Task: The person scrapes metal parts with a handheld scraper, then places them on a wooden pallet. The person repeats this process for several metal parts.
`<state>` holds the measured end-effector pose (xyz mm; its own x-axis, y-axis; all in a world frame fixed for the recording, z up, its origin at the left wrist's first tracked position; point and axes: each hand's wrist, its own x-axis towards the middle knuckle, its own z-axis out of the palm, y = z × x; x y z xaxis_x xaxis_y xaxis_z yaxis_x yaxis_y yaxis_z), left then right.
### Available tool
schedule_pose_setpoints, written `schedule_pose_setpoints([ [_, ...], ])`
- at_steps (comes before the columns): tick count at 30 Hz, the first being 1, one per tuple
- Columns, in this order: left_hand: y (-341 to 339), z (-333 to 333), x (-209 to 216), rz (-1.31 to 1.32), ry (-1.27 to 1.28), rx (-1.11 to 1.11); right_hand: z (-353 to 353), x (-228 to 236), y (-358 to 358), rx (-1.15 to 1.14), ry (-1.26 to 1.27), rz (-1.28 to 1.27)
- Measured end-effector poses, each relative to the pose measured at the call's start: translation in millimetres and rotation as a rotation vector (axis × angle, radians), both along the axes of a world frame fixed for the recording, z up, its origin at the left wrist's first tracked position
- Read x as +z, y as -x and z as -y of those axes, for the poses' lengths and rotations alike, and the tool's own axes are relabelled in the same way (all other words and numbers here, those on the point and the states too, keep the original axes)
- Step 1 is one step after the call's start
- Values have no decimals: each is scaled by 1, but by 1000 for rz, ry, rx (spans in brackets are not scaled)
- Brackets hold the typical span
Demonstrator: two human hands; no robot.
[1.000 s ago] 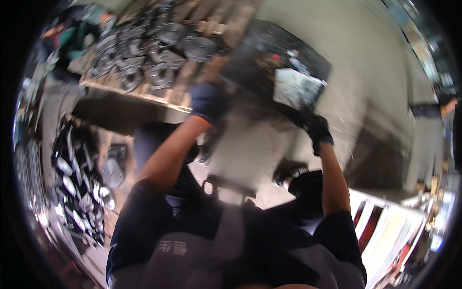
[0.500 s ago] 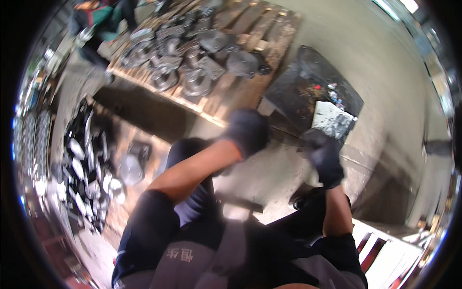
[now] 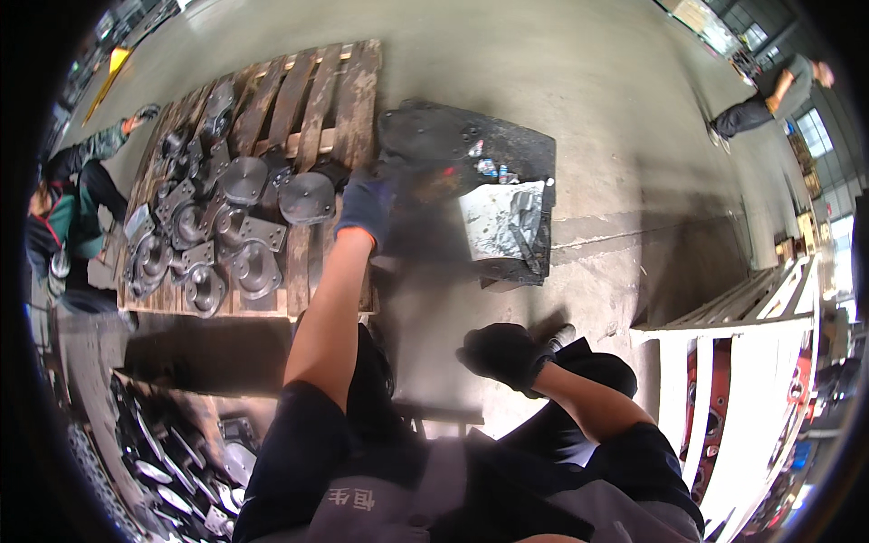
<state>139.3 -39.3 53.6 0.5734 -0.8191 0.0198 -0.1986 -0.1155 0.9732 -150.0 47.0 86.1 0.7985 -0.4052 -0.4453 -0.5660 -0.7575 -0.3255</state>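
My left hand (image 3: 365, 210), in a dark glove with an orange cuff, reaches forward over the right edge of a wooden pallet (image 3: 362, 77). It is closest to a dark round-faced metal part (image 3: 308, 196) on the pallet. Its fingers are smeared, so what they hold, if anything, cannot be made out. Just beyond them, a dark disc shape (image 3: 424, 136) shows blurred at the left of a black work surface (image 3: 529, 149). My right hand (image 3: 505, 356), dark-gloved too, hangs above the floor near my knee. Its fingers are curled together, and nothing shows in them.
Several flanged metal castings (image 3: 204, 290) cover the pallet. A stained white sheet (image 3: 507, 217) lies on the black surface. Shiny metal parts (image 3: 172, 466) fill a lower-left pallet. A white slatted crate (image 3: 733, 407) stands at right. One person (image 3: 68, 213) is at far left, another (image 3: 778, 95) far right.
The view has swung right, so the pallet and black surface sit further left. My left hand has reached out to the pallet's right edge; my right hand has drawn back from the black surface.
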Motion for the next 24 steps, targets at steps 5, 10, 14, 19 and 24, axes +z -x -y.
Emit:
schedule_pose_setpoints([
  [5, 8, 35, 2, 385, -14, -116, 7, -13, 31, 75, 176, 205],
  [10, -3, 62, -17, 708, -63, -213, 4, -7, 29, 26, 102, 35],
  [14, 1, 56, -10, 857, -1, -160, 11, -5, 23, -21, 41, 65],
  [19, -49, 39, 1, 704, 62, -316, 20, 7, 19, -88, 52, 176],
  [24, -71, 14, 13, -79, -26, -190, 14, 0, 14, -138, -2, 49],
])
